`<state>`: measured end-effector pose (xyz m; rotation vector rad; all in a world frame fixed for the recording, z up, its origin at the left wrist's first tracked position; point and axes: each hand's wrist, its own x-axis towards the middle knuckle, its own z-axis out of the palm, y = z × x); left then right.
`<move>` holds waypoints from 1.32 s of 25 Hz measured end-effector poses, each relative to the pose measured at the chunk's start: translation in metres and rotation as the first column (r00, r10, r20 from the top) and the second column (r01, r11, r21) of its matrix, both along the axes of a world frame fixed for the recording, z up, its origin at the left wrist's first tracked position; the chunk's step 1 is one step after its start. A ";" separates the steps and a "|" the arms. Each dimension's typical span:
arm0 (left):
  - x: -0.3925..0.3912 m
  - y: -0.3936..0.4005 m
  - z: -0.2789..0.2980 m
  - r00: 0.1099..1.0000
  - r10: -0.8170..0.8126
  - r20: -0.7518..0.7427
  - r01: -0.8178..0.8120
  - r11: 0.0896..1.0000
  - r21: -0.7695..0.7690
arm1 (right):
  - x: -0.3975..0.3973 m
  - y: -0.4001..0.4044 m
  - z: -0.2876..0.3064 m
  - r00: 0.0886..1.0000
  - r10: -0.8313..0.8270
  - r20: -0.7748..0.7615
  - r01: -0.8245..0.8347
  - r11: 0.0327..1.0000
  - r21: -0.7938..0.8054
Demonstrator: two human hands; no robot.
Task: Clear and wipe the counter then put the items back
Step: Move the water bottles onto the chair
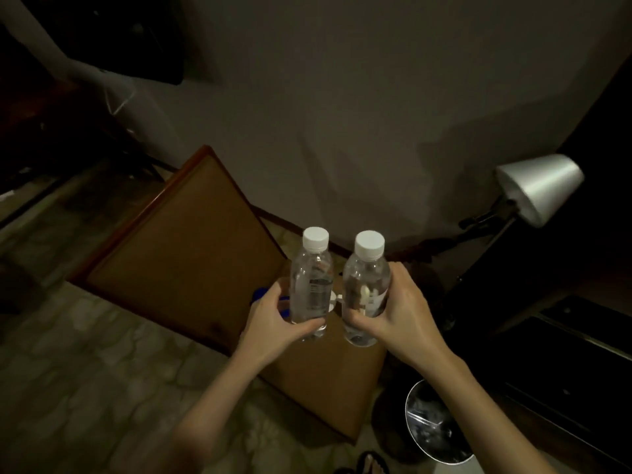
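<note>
**Two water bottles held upright above the wooden counter**

The left bottle [312, 285], clear with a white cap, stands upright in the left hand [273, 319], whose fingers curl round its lower half with the thumb across the front near the base. Just beside it, the right bottle [366, 289], also clear and white-capped, sits upright in the right hand [396, 309], gripped round its lower body with the fingers wrapped behind and the thumb in front. The two bottles are close together but do not touch; their caps rise well above both hands.

Beneath the hands lies the wooden counter [178, 254], a brown top with a darker reddish rim, stretching away past the left hand toward the wall. Behind the left hand's fingers a small blue object [261, 291] shows, mostly hidden, and between the two bottles a small white item [334, 299] peeks out; what either one is cannot be made out.

Beyond the right hand, further out, a lamp [537, 186] with a pale shade leans on a dark stand. Below the right forearm stands a round bin [434, 429] lined with a clear bag. A dark cabinet [564, 354] fills the space past the right wrist. Under the left forearm the floor [85, 371] shows a mottled pattern.
</note>
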<state>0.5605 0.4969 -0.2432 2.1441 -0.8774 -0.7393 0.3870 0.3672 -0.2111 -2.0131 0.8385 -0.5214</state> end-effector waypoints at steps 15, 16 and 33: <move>0.083 -0.013 -0.302 0.998 -0.009 -0.054 0.027 0.939 0.343 | 0.095 -0.008 -0.343 0.916 0.051 -0.398 0.099 0.932 0.348; 0.086 -0.014 -0.323 0.997 0.001 -0.072 0.027 0.925 0.379 | 0.099 -0.009 -0.362 0.902 0.058 -0.427 0.123 0.916 0.383; 0.086 -0.045 -0.374 0.994 0.020 -0.109 0.034 0.881 0.472 | 0.114 -0.023 -0.390 0.815 0.125 -0.566 0.162 0.889 0.429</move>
